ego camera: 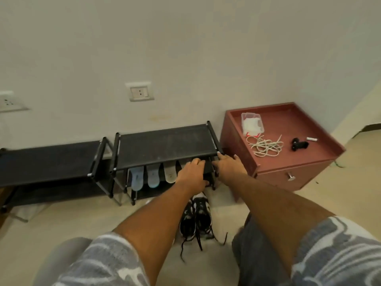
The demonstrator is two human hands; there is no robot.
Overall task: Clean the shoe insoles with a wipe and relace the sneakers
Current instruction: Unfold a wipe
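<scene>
Several insoles lean in a row under the top shelf of a black shoe rack (pixel 165 141): two blue-grey ones (pixel 137 178), a beige one (pixel 170 172), and one more partly hidden behind my left hand. My left hand (pixel 191 174) curls its fingers over a dark insole (pixel 208 171) at the rack's right end. My right hand (pixel 228 167) rests beside it, fingers spread, fingertips at the rack's front right corner. A pair of black-and-white sneakers (pixel 195 217) stands on the floor between my arms, its black laces loose. Cream laces (pixel 266 146) and a clear tub of wipes (pixel 252 122) lie on the cabinet.
A red-brown cabinet (pixel 292 162) with a raised rim stands right of the rack and also holds a small black object (pixel 300 143) and a small white cylinder (pixel 311 139). A second black rack (pixel 49 159) stands to the left. The wall is right behind them.
</scene>
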